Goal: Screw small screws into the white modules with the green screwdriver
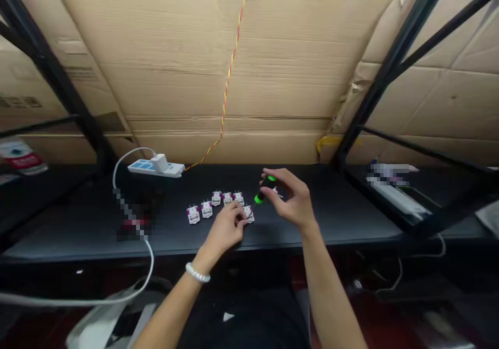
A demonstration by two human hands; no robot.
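My right hand (pixel 290 196) holds a small screwdriver (pixel 265 189) with a black and green handle, its thin shaft slanting down and left. The shaft's tip reaches toward a small white plug-like connector (pixel 248 214) with a purple marking. My left hand (pixel 226 228) rests its fingers on that connector and seems to pinch it against the black tabletop (pixel 312 219). Several similar connectors (pixel 206 209) stand in a curved row just left of it. A small white piece (pixel 276 191) partly shows behind my right hand's fingers.
A white power strip (pixel 156 166) with a plug sits at the table's back left, its white cable looping toward the front. A pixelated patch (pixel 138 219) hides something nearby. Cardboard (pixel 226 63) lines the back, with a red-yellow wire (pixel 230 79) and black shelf uprights.
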